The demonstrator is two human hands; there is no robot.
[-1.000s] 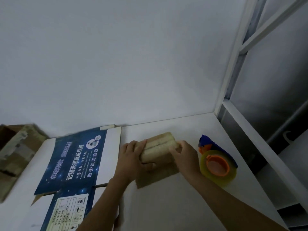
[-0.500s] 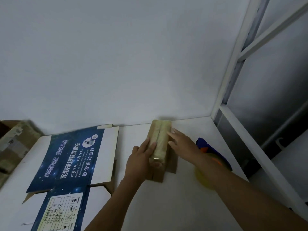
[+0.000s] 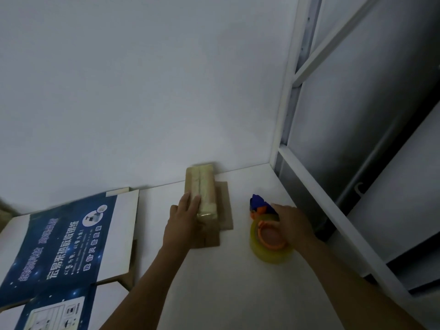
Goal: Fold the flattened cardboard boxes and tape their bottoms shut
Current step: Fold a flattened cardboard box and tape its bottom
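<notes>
Resting along the left side and top of the small cardboard box (image 3: 206, 186), the left hand (image 3: 182, 221) lay flat with its fingers straight, pressing rather than clasping. The right hand (image 3: 294, 223) was curled over the tape dispenser (image 3: 271, 246), fingertips hooked onto its orange hub, gripping it. The two hands were well apart, with a strip of bare white table (image 3: 238, 294) between them and more open tabletop on the near side of both wrists.

Beyond the left fingertips the box's far end touched the wall (image 3: 142, 91). Loose brown flaps spread flat on the table from under the box, one towards the right hand and one under the left palm. Just right of the right hand ran the white metal frame (image 3: 309, 186) at the table's edge.

The box was matte brown board with a glossy taped seam along its top. The dispenser carried a yellowish clear roll and a blue head. Left of the left forearm lay a flattened carton (image 3: 66, 234), printed dark blue with white margins.
</notes>
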